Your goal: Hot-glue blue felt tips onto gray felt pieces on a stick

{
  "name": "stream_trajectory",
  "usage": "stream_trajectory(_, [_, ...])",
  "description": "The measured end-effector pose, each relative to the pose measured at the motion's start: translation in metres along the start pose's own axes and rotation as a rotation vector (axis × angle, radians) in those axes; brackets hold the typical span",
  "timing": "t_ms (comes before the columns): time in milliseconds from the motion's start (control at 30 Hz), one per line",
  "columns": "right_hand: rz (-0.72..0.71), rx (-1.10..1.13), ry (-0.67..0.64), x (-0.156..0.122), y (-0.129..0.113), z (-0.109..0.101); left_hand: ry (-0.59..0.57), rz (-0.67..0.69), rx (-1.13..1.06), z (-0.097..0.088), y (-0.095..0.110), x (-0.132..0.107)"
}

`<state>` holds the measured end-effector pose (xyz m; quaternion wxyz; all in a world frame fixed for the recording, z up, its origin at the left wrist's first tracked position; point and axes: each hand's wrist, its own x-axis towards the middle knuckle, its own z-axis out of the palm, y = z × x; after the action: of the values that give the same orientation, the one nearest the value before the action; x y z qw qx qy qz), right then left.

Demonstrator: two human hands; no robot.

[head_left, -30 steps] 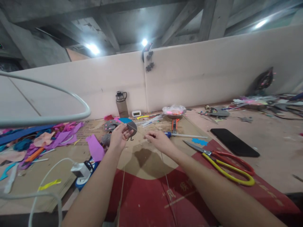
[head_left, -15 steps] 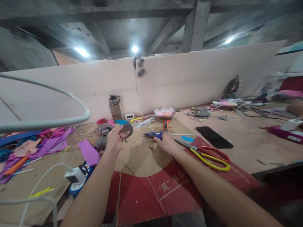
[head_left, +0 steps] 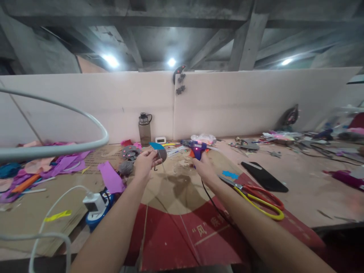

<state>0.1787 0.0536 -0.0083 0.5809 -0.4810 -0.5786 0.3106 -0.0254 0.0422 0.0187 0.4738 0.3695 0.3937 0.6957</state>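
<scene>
My left hand pinches a grey round felt-like piece, with a thin cord hanging below it. A blue curved piece shows at its upper edge; I cannot tell whether it is attached or lies behind. My right hand is wrapped around a blue hot glue gun, raised over the cardboard with its nozzle toward the left. The gun's black cord runs down under my right forearm. Beside my left hand are a ball of grey yarn and a grey piece with pink dots.
Large red-and-yellow-handled scissors, a black phone and a blue cut-out lie right. Purple scraps and a power strip with a white plug sit left. A bottle stands by the partition.
My right hand has lifted the glue gun from low over the cardboard and turned it upward. My left hand keeps the grey piece. The view has shifted slightly left.
</scene>
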Motion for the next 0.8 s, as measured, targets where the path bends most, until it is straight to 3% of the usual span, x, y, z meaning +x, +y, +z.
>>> stream_trajectory(67, [-0.041, 0.198, -0.05, -0.005, -0.026, 0.006, 0.008, 0.006, 0.03, -0.001, -0.003, 0.001])
stream_trajectory(200, [-0.167, 0.329, -0.321, -0.016, -0.057, 0.015, 0.003, 0.055, 0.113, -0.004, -0.008, 0.003])
stream_trajectory(467, [-0.292, 0.034, -0.355, -0.023, -0.032, 0.007, -0.009, 0.225, 0.356, -0.005, -0.013, 0.002])
stream_trajectory(667, [-0.358, -0.198, -0.302, -0.022, -0.036, 0.005, -0.042, 0.231, 0.36, -0.002, -0.013, 0.0])
stream_trajectory(800, [-0.395, -0.237, -0.309, -0.022, -0.034, 0.005, -0.047, 0.23, 0.345, -0.003, -0.015, 0.002])
